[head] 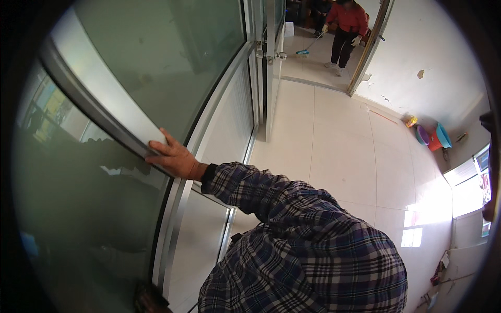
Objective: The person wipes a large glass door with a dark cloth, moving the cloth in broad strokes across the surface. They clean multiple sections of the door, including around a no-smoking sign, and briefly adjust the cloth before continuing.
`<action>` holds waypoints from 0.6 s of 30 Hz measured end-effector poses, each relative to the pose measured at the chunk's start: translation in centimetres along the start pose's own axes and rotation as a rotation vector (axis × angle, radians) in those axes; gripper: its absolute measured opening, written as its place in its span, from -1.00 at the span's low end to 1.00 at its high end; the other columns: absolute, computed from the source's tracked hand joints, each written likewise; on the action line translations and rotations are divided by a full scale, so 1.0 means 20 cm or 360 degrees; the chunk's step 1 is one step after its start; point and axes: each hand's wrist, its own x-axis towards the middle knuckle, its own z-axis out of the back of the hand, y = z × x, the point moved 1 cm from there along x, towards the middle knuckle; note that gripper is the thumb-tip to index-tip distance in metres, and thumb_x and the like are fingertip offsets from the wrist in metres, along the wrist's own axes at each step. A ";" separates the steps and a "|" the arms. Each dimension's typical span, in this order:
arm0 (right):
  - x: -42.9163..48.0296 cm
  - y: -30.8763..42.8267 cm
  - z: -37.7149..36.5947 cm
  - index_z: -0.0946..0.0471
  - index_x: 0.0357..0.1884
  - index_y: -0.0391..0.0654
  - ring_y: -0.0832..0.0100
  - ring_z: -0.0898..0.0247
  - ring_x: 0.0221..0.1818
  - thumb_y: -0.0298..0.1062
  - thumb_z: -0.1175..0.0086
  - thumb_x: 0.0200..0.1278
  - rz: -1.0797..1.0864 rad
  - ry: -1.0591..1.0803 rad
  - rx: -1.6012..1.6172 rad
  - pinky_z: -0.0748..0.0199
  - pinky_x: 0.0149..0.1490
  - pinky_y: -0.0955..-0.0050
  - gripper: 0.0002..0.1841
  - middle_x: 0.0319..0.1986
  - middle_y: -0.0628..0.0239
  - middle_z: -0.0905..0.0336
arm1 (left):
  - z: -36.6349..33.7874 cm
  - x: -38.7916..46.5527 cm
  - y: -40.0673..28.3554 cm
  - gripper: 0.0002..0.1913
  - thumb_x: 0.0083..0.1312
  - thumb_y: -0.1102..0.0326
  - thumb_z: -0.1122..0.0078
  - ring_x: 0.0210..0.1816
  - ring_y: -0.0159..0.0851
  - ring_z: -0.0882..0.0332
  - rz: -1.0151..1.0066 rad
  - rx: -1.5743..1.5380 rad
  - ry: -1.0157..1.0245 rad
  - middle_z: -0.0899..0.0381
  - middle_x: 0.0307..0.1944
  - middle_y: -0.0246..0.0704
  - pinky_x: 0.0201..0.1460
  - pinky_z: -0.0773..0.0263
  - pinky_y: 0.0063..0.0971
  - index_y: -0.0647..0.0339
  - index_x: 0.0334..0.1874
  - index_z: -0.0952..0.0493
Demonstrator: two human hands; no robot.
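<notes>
My right hand [172,156] lies across the silvery aluminium frame rail [105,86] of a glazed partition, its fingers bent over the rail between two greenish glass panes [164,58]. The arm wears a dark plaid sleeve with a black cuff. At the bottom left, a dark, blurred shape by the lower pane [90,219] seems to be my left hand [146,299]; its fingers and anything in them cannot be made out. My plaid-clad body fills the lower middle.
A door with a round knob [282,56] stands ajar. Beyond the doorway a person in red [346,23] holds a blue-headed mop [302,52]; another person is partly visible. By the right wall are a purple basin [422,135], a red bucket [433,141] and a blue basin [444,135].
</notes>
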 end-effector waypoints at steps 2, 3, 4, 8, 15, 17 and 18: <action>-0.01 -0.03 0.01 -0.52 -0.09 0.09 -0.07 0.14 0.33 -0.61 -0.13 -0.05 0.0024 -0.0029 0.0110 -0.06 0.34 0.07 -0.57 0.32 0.40 0.07 | -0.14 -0.12 0.20 -0.43 0.33 0.03 0.10 0.17 0.21 -0.14 0.0082 0.0143 -0.0213 -0.16 0.28 -0.17 0.12 -0.12 0.14 0.06 0.33 -0.11; 0.00 -0.04 0.02 -0.46 0.00 0.03 -0.02 0.11 0.33 -0.61 -0.11 -0.03 0.0007 -0.0004 0.0160 0.05 0.37 0.03 -0.52 0.33 0.30 0.07 | -0.21 -0.16 0.30 -0.44 0.31 0.04 0.07 0.24 0.21 -0.06 0.0173 0.0281 -0.0322 -0.12 0.32 -0.26 0.18 -0.06 0.18 0.01 0.33 -0.14; 0.03 -0.04 0.02 -0.43 0.04 0.04 -0.05 0.14 0.34 -0.57 -0.11 -0.01 -0.0081 0.0069 0.0132 -0.03 0.34 0.04 -0.51 0.33 0.30 0.04 | -0.26 -0.20 0.40 -0.42 0.28 0.03 0.03 0.32 0.26 0.12 0.0143 -0.0051 -0.0603 -0.06 0.34 -0.21 0.24 0.05 0.24 0.05 0.32 -0.15; 0.33 0.06 0.04 -0.31 0.17 0.01 -0.09 0.03 0.31 -0.53 -0.11 0.00 -0.0061 -0.0025 0.0077 -0.08 0.30 0.09 -0.40 0.27 0.19 -0.12 | -0.54 -0.34 0.73 -0.37 0.25 0.07 0.00 0.34 0.24 0.17 0.0600 -0.0149 -0.0877 0.01 0.37 -0.19 0.29 0.17 0.20 0.13 0.33 -0.12; 1.00 0.52 -0.09 -0.22 0.25 -0.12 0.09 0.03 0.33 -0.55 -0.05 0.09 0.0144 -0.0468 0.0039 0.05 0.35 0.25 -0.40 0.29 0.12 -0.06 | -0.87 -0.53 1.39 -0.36 0.26 0.15 0.02 0.33 0.09 0.05 0.1292 -0.0172 -0.1536 0.01 0.38 -0.25 0.33 0.19 0.05 0.14 0.36 -0.05; 1.05 0.65 -0.13 -0.19 0.27 -0.09 0.06 0.08 0.34 -0.56 -0.03 0.09 0.0157 -0.0466 -0.0023 0.10 0.37 0.21 -0.38 0.30 0.12 -0.04 | -0.87 -0.53 1.51 -0.36 0.27 0.17 0.03 0.33 0.04 0.02 0.1388 -0.0182 -0.1682 0.01 0.39 -0.27 0.34 0.20 0.01 0.14 0.37 -0.03; 1.03 0.72 -0.16 -0.20 0.27 -0.07 0.03 0.09 0.34 -0.55 -0.01 0.10 0.0185 -0.0469 -0.0011 0.10 0.37 0.19 -0.39 0.29 0.13 -0.04 | -0.87 -0.52 1.54 -0.36 0.27 0.18 0.03 0.33 0.02 0.00 0.1421 -0.0197 -0.1748 0.01 0.39 -0.28 0.35 0.20 -0.01 0.14 0.37 -0.02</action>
